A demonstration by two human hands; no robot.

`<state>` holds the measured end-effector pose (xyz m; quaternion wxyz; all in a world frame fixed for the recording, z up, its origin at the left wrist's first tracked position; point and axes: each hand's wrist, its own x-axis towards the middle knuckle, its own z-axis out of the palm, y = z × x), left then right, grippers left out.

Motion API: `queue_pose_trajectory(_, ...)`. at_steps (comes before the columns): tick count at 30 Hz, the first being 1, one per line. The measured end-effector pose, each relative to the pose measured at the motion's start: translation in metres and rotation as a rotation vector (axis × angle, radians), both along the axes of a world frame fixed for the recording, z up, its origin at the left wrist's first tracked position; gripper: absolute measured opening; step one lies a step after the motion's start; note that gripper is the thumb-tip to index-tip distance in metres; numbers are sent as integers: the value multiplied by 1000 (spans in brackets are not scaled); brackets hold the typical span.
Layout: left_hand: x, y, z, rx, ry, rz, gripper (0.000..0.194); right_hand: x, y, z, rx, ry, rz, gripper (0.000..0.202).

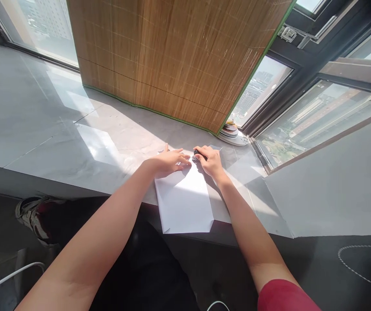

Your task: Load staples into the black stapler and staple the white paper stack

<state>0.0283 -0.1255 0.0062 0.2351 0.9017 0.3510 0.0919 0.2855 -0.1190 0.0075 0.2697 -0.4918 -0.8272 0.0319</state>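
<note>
A white sheet of paper [185,198] lies on the stone window ledge, its near end jutting past the front edge with the corners bent. My left hand [172,162] rests on the far part of the paper, fingers stretched and spread. Close to its fingertips, my right hand [209,160] is closed around a small black and silver tool [199,154] at the paper's far right corner. My fingers cover much of that tool, so its exact kind cannot be made out.
A bamboo blind [179,60] with green edging hangs just beyond my hands. Stacked plates [232,134] stand in the corner by the window frame. The grey tiled ledge [42,125] stretches left, and a white wall [331,185] bounds the right side.
</note>
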Motion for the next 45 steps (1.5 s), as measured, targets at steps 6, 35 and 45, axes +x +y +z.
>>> queue_pose_trajectory(6, -2, 0, 2, -16, -16, 1, 39, -4, -4, 1, 18, -91, -33, 31)
queue_pose_trajectory(35, 0, -2, 9, -11, -10, -3, 40, -8, -3, 1, 21, -83, -46, 30)
queue_pose_trajectory(45, 0, -1, 8, 2, 8, 18, 37, -11, -6, 6, 27, -216, -37, 24)
